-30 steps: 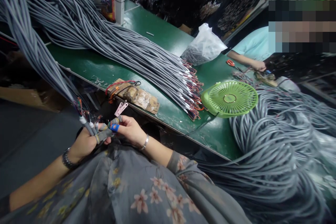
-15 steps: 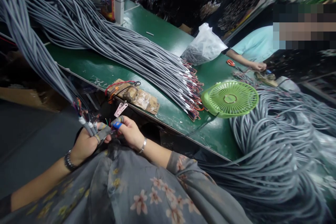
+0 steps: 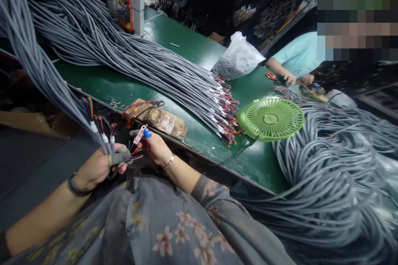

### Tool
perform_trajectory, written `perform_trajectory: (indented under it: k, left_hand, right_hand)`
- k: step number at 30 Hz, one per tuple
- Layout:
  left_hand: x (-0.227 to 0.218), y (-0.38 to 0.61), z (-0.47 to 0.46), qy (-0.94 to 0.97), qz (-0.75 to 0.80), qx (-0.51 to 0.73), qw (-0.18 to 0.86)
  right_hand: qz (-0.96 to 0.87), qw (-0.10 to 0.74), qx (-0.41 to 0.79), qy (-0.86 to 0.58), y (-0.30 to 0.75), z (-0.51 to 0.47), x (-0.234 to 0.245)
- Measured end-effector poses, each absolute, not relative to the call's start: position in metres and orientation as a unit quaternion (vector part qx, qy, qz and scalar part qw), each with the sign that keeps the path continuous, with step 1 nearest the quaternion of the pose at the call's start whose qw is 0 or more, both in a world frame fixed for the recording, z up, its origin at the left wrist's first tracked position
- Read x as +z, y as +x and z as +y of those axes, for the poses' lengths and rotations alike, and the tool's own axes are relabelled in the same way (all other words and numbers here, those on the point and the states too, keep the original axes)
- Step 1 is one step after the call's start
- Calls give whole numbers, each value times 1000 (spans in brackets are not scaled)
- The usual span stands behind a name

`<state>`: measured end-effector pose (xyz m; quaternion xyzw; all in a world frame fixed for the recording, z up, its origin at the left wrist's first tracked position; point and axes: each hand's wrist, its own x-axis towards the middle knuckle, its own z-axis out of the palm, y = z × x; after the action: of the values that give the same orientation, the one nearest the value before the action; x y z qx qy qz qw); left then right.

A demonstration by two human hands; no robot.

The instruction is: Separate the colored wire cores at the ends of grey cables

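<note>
Left hand [image 3: 97, 167] grips gray cables [image 3: 105, 145], ends [image 3: 105, 137] jutting above it; right hand [image 3: 158, 149] at pink clip [image 3: 139, 136], hold unclear.

On the flat green table [image 3: 261, 169], take the round green slatted fan [image 3: 271, 119] as clock centre. The long grey cable bundle [image 3: 149, 62] has its ends near it at nine, trailing towards ten. The translucent white plastic bag [image 3: 238, 56] sits at eleven, the orange-handled scissors [image 3: 271, 75] at twelve, the coiled grey cables [image 3: 329, 174] at four. Beyond the bundle's ends at nine, along the near edge, lies the oblong brown wooden board [image 3: 164, 122].
</note>
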<state>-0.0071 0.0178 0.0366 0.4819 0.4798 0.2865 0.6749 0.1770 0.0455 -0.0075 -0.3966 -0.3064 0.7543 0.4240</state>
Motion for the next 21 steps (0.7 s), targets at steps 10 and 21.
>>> perform_trajectory:
  k: [10, 21]
  left_hand:
    - [39, -1, 25, 481, 467, 298, 679]
    - [40, 3, 30, 486, 461, 267, 692]
  right_hand:
    - [-261, 444, 737, -438, 176, 42, 13]
    - [-246, 488, 703, -454, 168, 38, 12]
